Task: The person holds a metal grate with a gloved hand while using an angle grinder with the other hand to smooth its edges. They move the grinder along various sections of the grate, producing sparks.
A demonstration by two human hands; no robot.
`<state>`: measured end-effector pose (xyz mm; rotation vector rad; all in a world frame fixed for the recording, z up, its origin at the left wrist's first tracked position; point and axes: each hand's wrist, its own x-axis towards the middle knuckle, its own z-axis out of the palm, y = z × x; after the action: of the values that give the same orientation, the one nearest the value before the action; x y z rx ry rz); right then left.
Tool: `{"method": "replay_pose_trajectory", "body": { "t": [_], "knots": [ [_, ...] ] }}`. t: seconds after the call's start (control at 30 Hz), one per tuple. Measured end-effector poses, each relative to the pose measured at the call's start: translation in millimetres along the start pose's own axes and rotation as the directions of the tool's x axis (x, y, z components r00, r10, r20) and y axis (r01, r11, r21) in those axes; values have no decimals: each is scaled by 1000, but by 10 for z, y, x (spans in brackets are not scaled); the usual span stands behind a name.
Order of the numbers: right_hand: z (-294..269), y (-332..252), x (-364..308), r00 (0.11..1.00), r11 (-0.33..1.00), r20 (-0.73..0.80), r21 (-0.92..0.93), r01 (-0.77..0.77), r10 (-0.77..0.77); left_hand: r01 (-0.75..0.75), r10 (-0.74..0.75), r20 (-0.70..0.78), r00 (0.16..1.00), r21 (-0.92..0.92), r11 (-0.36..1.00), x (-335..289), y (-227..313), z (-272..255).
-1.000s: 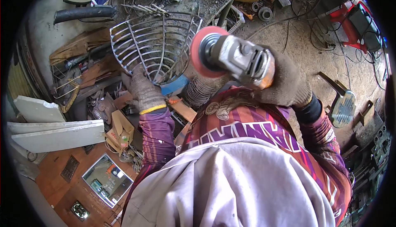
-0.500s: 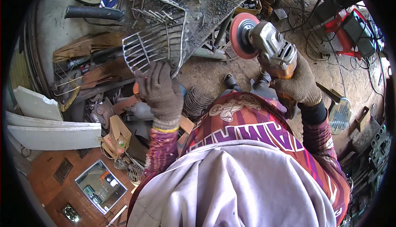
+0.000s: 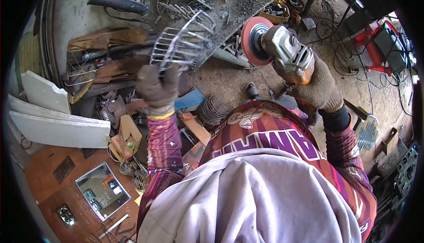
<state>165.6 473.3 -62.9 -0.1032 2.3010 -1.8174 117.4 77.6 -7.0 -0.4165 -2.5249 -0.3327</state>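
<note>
My gloved left hand [image 3: 158, 87] grips the near end of a metal wire rack [image 3: 179, 44], which stands tilted with its bars blurred by motion. The rack's far part reaches over the edge of the dark work table [image 3: 234, 11]. In my gloved right hand [image 3: 319, 86] is an angle grinder [image 3: 289, 53], held by its body. A red-rimmed disc [image 3: 257, 41] on the grinder faces left, toward the rack but apart from it. Whether the disc spins I cannot tell.
Bent metal rods and black grit lie on the table. A dark pipe [image 3: 118, 3] is at the far left. White boards [image 3: 59, 126], a cardboard box [image 3: 128, 139] and a mirror [image 3: 102, 191] are at the left. Cables and a red-framed machine [image 3: 374, 46] stand on the right floor.
My left hand has shifted left and slightly nearer, turning the wire rack so that it shows more edge-on. The grinder has moved slightly left in my right hand.
</note>
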Motion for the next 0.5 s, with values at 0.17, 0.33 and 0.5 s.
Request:
{"method": "replay_pose_trajectory", "body": {
  "t": [0.17, 0.33, 0.5],
  "knots": [
    [-10, -138, -36, 999, 999, -3, -14, 37, -37, -117, 110, -50, 993, -168, 979, 270, 58, -362],
    [44, -318, -64, 984, 973, -10, -153, 174, -177, -10, 30, 77, 997, -250, 968, 372, 128, -361],
    [48, -355, -67, 997, 981, -8, -179, 72, -75, -49, 82, 141, 987, -225, 973, 414, 96, -366]
  ]
}}
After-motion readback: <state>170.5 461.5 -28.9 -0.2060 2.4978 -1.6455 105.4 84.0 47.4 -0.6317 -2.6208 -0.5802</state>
